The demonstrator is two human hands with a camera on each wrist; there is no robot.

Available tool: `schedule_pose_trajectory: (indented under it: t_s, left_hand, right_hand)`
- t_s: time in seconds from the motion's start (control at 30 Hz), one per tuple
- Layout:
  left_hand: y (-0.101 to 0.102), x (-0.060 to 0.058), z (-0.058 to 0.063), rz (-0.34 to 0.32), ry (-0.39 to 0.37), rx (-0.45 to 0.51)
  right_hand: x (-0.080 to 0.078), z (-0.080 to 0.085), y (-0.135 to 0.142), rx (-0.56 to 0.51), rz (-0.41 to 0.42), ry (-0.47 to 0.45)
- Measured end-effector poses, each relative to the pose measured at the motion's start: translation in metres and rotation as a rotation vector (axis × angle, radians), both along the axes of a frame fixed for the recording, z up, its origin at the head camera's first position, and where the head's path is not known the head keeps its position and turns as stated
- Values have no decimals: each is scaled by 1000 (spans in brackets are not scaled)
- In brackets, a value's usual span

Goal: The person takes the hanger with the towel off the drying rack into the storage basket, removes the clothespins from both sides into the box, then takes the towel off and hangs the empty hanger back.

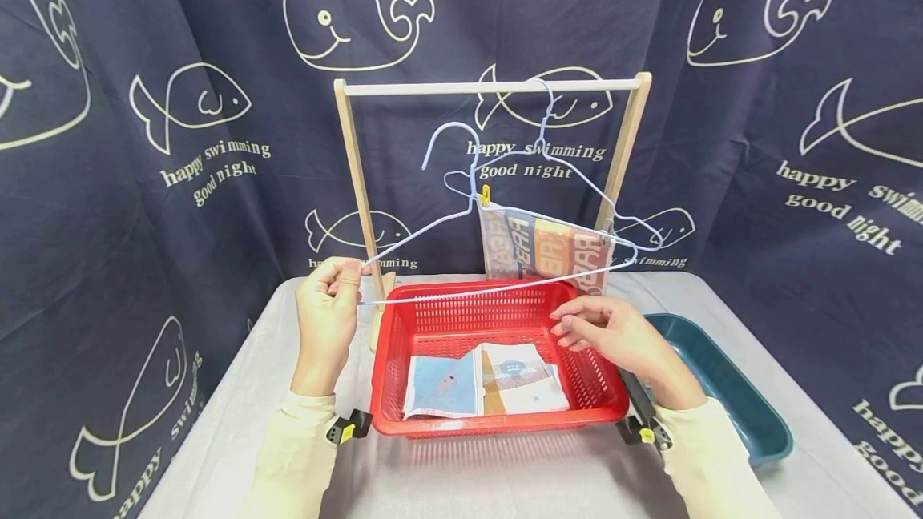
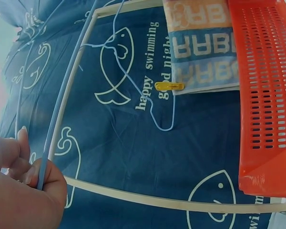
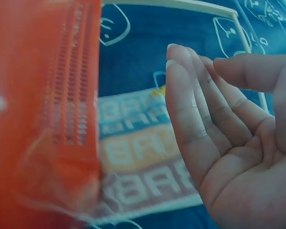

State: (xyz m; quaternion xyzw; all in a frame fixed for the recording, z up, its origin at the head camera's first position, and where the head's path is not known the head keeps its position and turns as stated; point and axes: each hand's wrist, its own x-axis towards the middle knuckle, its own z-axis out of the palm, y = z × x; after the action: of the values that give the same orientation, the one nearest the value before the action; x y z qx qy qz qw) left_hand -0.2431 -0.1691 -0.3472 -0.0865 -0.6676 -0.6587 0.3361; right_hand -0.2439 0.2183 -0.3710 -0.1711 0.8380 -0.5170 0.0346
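My left hand (image 1: 328,315) grips one corner of a light blue wire hanger (image 1: 456,125), held up in front of the rack with its hook upward. Over the right part of a red basket (image 1: 497,425), my right hand (image 1: 613,335) is held with fingers slightly bent and nothing in them. Two folded printed cloths, one mostly blue (image 1: 445,387) and one white and brown (image 1: 522,383), lie in the basket. Behind, a striped lettered towel (image 1: 548,247) hangs from a second blue hanger (image 1: 587,181), with a yellow clip (image 1: 486,195) at its upper left corner.
A wooden rack (image 1: 356,166) with a white crossbar (image 1: 433,89) stands behind the basket. The dark green tray (image 1: 750,407) sits at right on the white-covered table (image 1: 447,479). A navy curtain (image 1: 231,14) with fish prints encloses the back and sides.
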Motion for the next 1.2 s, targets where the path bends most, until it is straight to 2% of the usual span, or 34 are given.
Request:
schedule_pose_trajectory:
  t_s: [0.17,0.37,0.67,0.87,1.0,1.2]
  left_hand:
    - [-1,0,0,0,-7,-10]
    - [0,1,-1,-4,-8,-9]
    - [1,0,-1,-9,-8,-33]
    - [1,0,-2,-18,-18,-60]
    - [2,-1,-3,-19,-20,-69]
    - [4,-1,-4,-21,-33,-85]
  right_hand:
    - [2,10,18,11,-75,50]
    - [10,22,37,-33,-161,152]
    - [26,38,53,102,-505,405]
    - [32,45,48,74,-644,559]
    - [33,47,43,26,-674,658]
    - [36,47,35,-46,-588,797]
